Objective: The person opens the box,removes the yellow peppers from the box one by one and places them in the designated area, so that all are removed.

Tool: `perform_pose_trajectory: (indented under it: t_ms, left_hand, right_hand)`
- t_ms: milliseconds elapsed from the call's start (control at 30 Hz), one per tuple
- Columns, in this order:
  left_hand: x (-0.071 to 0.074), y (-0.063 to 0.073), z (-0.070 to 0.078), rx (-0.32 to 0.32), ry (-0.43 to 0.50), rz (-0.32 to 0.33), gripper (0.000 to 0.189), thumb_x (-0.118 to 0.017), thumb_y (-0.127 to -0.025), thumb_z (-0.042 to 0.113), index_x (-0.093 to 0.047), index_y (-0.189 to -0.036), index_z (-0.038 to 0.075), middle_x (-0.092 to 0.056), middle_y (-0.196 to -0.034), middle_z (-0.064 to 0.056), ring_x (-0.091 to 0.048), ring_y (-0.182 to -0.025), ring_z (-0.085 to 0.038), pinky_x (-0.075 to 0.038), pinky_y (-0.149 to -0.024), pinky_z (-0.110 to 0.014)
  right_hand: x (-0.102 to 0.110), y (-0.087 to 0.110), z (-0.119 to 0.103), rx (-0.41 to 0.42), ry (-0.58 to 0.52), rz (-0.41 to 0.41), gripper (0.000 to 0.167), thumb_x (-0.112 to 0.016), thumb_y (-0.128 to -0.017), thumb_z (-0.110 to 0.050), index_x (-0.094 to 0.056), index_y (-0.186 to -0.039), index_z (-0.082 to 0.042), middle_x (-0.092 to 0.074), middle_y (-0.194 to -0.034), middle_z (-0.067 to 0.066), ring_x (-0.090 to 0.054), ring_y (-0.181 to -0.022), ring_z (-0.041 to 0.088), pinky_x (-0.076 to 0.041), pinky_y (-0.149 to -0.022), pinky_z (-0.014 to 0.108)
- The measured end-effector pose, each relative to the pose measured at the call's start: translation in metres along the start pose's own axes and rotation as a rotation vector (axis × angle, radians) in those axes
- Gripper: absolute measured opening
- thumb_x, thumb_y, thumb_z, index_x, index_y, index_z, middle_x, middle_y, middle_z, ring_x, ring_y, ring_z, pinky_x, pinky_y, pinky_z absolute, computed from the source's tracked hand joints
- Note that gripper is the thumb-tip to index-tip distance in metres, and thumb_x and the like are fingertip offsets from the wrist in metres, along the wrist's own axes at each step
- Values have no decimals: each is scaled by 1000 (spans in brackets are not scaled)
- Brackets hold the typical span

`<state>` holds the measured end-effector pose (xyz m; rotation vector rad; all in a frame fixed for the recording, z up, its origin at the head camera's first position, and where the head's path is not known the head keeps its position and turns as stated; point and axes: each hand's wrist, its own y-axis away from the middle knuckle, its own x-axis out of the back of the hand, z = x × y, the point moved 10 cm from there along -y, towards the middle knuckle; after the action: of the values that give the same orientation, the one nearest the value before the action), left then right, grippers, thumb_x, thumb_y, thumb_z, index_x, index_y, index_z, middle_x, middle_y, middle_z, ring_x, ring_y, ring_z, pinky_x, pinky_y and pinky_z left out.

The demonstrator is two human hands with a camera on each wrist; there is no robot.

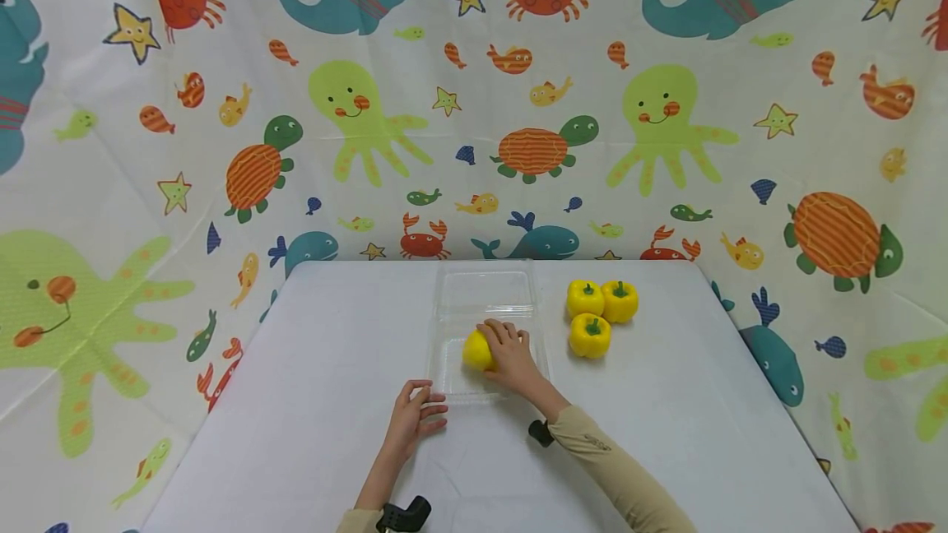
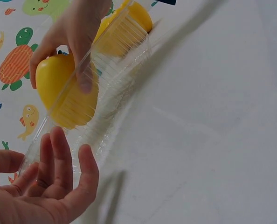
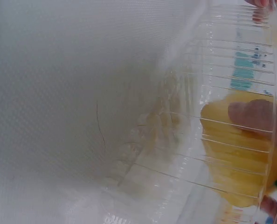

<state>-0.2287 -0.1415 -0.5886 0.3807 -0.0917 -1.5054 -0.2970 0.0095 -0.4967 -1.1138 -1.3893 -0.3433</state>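
A clear plastic box (image 1: 448,370) with its hinged lid (image 1: 485,288) laid back stands on the white table in the head view. My right hand (image 1: 511,359) grips a yellow bell pepper (image 1: 476,351) inside the box, thumb on the near side and fingers over the top. Through the ribbed wall, the right wrist view shows this thumb (image 3: 252,114) against the pepper. At the box's near left corner, my left hand (image 1: 415,418) pinches the rim between thumb and forefinger, its other fingers loosely spread. Whether the pepper touches the box floor is hard to tell.
Right of the box, three yellow bell peppers (image 1: 590,336) sit in a close group with stems up. The white table (image 1: 311,368) ends at the back against a curtain (image 1: 459,212) printed with sea animals.
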Motion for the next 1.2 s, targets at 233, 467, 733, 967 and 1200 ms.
perform_pose_trajectory:
  t_ms: [233, 467, 733, 967, 1200]
  left_hand:
    - [0, -1, -2, -1, 1, -1, 37, -39, -95, 22, -31, -121, -4, -63, -87, -6, -64, -73, -13, -55, -66, -35]
    - [-1, 0, -2, -1, 2, 2, 36, -39, -96, 21, -31, -121, -3, -63, -87, -6, -64, -74, -14, -55, -65, -35]
    - [0, 1, -1, -3, -8, 11, 30, -39, -96, 22, -35, -116, 0, -63, -89, -8, -63, -71, -11, -55, -66, -35]
    - [-1, 0, 0, -3, -10, 14, 31, -39, -96, 24, -34, -116, 1, -63, -88, -7, -63, -72, -11, -55, -65, -35]
    - [-1, 1, 1, 1, -20, 17, 37, -39, -96, 24, -31, -121, -2, -63, -91, -10, -64, -73, -11, -55, -66, -34]
  right_hand:
    - [6, 3, 1, 7, 4, 15, 79, -81, -59, -25, -42, -127, -12, -45, -127, 9, -40, -104, 29, -32, -78, 42]
    - [12, 6, 3, -7, -36, 1, 79, -78, -62, -23, -38, -130, -14, -41, -129, 10, -42, -99, 30, -32, -79, 44]
    - [24, 9, -1, 4, -67, -4, 79, -76, -65, -22, -35, -133, -16, -39, -132, 9, -40, -99, 28, -29, -76, 41]
    - [32, 10, 0, 2, -79, -1, 79, -76, -66, -24, -34, -133, -13, -39, -133, 9, -38, -99, 28, -28, -77, 42]
    - [40, 15, 3, -4, -84, 6, 77, -76, -66, -29, -36, -130, -13, -39, -134, 8, -38, -98, 27, -28, -75, 42]
